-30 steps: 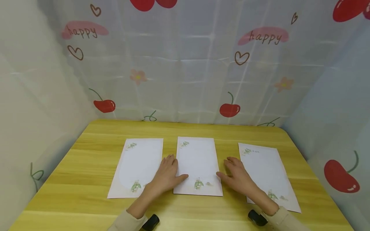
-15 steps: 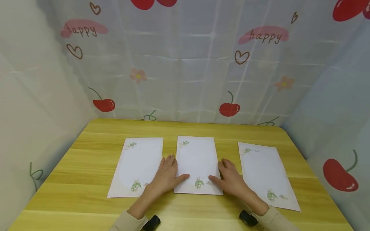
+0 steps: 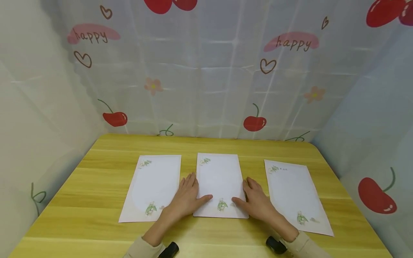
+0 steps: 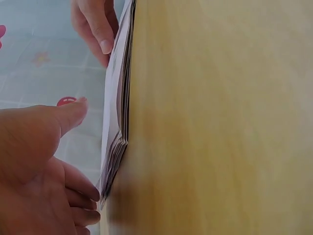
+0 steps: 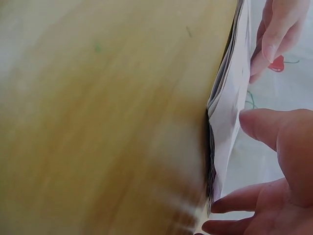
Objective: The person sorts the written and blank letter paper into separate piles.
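Observation:
A stack of white stationery paper (image 3: pixel 219 179) with green plant prints lies in the middle of the table; its layered edge shows in the left wrist view. Along its left side rests my left hand (image 3: pixel 186 197), fingers straight at the edge and thumb stretched over the top sheet. My right hand (image 3: pixel 258 202) flanks the right side the same way, fingertips at the edge. In the right wrist view the right thumb (image 5: pixel 264 126) hovers over the paper or just touches it; I cannot tell which.
Matching paper lies on both sides: a left sheet (image 3: pixel 155 186) and a slightly turned right sheet (image 3: pixel 293 193) with small marks near its top. The wooden table (image 3: pixel 96 215) backs onto a cherry-print curtain (image 3: pixel 200 89). Black wrist devices, including one (image 3: pixel 275 245), sit at both wrists.
My right hand has moved left from beside the stack to its right edge, its thumb now over the top sheet. The left hand has stayed nearly still.

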Motion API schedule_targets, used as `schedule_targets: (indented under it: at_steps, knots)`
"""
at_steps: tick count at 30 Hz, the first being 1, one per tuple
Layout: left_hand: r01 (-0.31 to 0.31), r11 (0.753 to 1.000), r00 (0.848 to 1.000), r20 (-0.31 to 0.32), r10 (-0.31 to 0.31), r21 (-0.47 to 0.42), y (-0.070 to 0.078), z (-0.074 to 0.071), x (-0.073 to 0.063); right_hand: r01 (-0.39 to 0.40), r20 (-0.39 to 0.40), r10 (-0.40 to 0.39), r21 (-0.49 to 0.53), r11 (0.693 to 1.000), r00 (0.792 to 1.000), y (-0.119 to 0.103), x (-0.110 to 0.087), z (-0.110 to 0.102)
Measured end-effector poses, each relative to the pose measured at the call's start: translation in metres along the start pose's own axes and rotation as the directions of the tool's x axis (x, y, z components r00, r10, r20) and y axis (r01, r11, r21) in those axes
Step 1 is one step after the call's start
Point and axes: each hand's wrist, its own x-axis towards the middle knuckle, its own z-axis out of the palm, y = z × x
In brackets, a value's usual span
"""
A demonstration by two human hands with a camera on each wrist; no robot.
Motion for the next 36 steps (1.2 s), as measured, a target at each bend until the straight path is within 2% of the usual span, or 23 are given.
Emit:
schedule_targets:
  at_steps: [3, 6, 10, 13, 16, 21, 26, 30, 32, 33, 36]
  knots:
    - [-0.015, 0.999, 1.0, -0.018, 0.015, -0.042, -0.001, -0.002, 0.001, -0.017, -0.018, 0.018, 0.03, 0.999, 1.0, -0.001, 0.001, -0.001]
    - [-0.048, 0.991, 0.997, -0.065, 0.04, -0.128, -0.002, -0.005, 0.001, -0.001, -0.087, 0.008, 0.077, 0.997, 0.996, -0.002, 0.002, -0.001]
    - [-0.057, 0.956, 0.994, -0.101, 0.029, -0.289, -0.004, -0.01, 0.001, 0.067, -0.226, -0.037, 0.128, 0.989, 0.973, -0.001, 0.005, 0.001]
    - [-0.03, 0.93, 0.995, -0.101, -0.007, -0.367, -0.004, -0.011, 0.001, 0.097, -0.292, -0.041, 0.183, 0.978, 0.956, -0.001, 0.005, 0.003]
    - [-0.026, 0.922, 0.994, -0.108, -0.017, -0.386, -0.005, -0.012, 0.0, 0.084, -0.303, 0.001, 0.269, 0.96, 0.953, -0.001, 0.006, 0.003]
    - [-0.037, 0.903, 0.991, -0.131, -0.022, -0.428, -0.006, -0.016, 0.002, 0.012, -0.268, 0.106, 0.404, 0.915, 0.958, -0.004, 0.007, -0.002]
    - [-0.037, 0.857, 0.985, -0.162, -0.054, -0.513, -0.007, -0.019, 0.005, -0.071, -0.213, 0.213, 0.528, 0.846, 0.954, -0.006, 0.009, -0.008]
    - [-0.004, 0.798, 0.982, -0.152, -0.11, -0.603, -0.007, -0.022, 0.007, -0.112, -0.168, 0.272, 0.624, 0.774, 0.947, -0.006, 0.01, -0.01]
    - [0.019, 0.758, 0.98, -0.138, -0.143, -0.653, -0.007, -0.024, 0.007, -0.123, -0.156, 0.294, 0.658, 0.743, 0.943, -0.006, 0.01, -0.011]
    - [0.037, 0.734, 0.978, -0.128, -0.167, -0.678, -0.008, -0.024, 0.008, -0.13, -0.15, 0.306, 0.672, 0.729, 0.94, -0.006, 0.01, -0.011]
    - [0.066, 0.697, 0.968, -0.124, -0.218, -0.714, -0.007, -0.025, 0.009, -0.147, -0.134, 0.33, 0.699, 0.699, 0.934, -0.005, 0.01, -0.013]
